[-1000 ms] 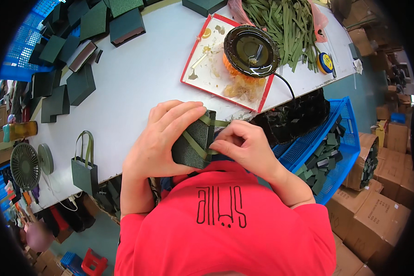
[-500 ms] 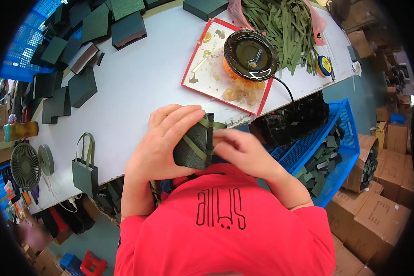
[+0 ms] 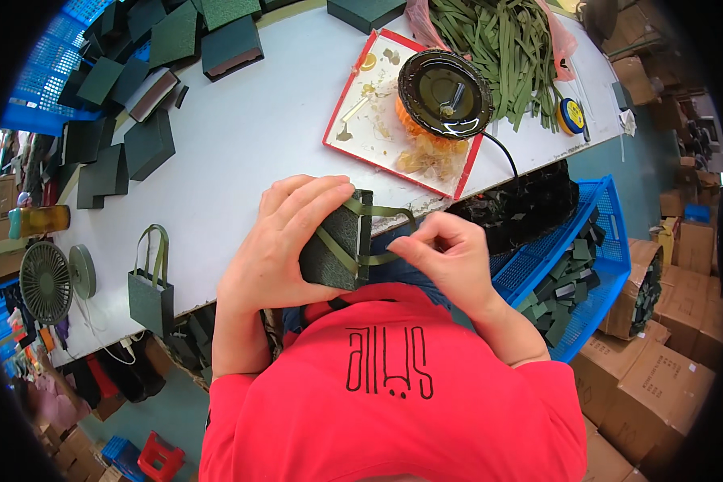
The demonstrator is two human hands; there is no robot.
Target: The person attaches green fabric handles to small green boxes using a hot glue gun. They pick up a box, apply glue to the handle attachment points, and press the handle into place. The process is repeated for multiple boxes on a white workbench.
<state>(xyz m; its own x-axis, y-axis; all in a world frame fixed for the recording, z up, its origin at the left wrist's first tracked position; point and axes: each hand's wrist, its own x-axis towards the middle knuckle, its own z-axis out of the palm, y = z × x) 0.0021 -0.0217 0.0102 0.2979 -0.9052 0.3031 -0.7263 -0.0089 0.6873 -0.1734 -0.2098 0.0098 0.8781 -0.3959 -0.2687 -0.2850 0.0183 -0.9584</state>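
Note:
My left hand (image 3: 285,241) is wrapped round a small dark green box (image 3: 329,255), holding it tilted at the table's near edge. An olive green ribbon (image 3: 387,211) runs from the box's open side in a loop toward my right hand (image 3: 451,255). The fingers of that hand are pinched on the ribbon, just right of the box. A similar box with a standing ribbon handle (image 3: 150,299) sits on the table to the left.
Behind, a black round pan of shiny liquid (image 3: 446,94) stands on a stained red-rimmed board (image 3: 361,140). Green ribbons (image 3: 498,56) lie in a pink bag. Dark green boxes (image 3: 149,145) are piled at the left. A blue crate (image 3: 610,265) of green pieces is at right, a fan (image 3: 46,283) at left.
My right hand has moved away from the box to the right, drawing the ribbon out into a wider loop. My left hand keeps its hold on the box.

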